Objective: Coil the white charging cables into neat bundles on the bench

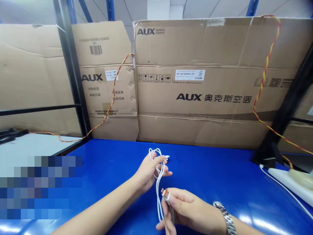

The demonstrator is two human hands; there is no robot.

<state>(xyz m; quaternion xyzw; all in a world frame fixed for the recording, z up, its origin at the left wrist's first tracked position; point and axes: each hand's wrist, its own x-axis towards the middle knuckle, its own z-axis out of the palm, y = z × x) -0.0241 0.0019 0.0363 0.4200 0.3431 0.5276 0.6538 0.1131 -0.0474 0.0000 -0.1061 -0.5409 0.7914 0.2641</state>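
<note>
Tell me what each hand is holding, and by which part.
The left hand holds a white cable by its loops; the right hand holds an orange-tipped USB plug by its base.

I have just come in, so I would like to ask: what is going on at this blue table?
A person is handling a white cable over the blue table. The left hand holds its gathered loops, with a small white tip showing past the thumb. The right hand, nearer the camera, grips a USB plug with orange parts. Strands run down from the left hand towards the right one. AUX-printed cardboard stands behind.
</note>
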